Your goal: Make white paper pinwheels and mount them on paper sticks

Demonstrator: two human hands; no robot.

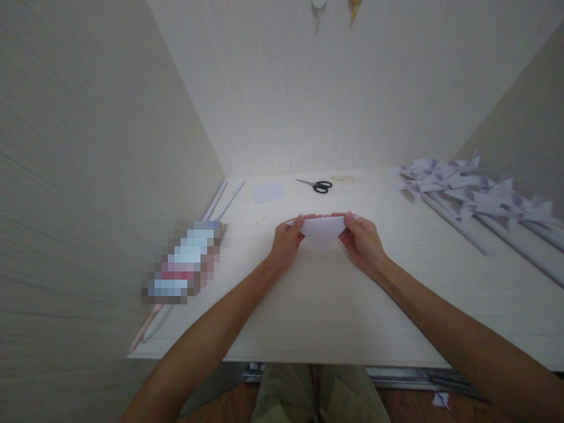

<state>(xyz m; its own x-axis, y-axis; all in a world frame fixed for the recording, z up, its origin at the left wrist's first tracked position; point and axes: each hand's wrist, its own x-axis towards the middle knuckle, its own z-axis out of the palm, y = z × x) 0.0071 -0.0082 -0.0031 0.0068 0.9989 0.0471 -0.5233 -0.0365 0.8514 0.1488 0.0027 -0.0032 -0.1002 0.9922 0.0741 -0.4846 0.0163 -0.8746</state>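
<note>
A folded piece of white paper (324, 230) is stretched between my two hands, just over the middle of the table. My left hand (288, 238) pinches its left end between thumb and fingers. At the right end, my right hand (359, 236) grips it the same way. The paper's upper edge runs nearly straight from thumb to thumb, and its lower part narrows downward. Behind the hands lie a pair of black-handled scissors (319, 186) and a flat square of white paper (268, 191).
Several white paper pinwheels (467, 182) with rolled paper sticks (460, 224) lie along the right side. A blurred-out device (185, 261) rests at the left wall, near thin paper rolls (215, 200). Two pushpin-like items (318, 12) are on the back wall. A paper scrap (440, 399) lies on the floor.
</note>
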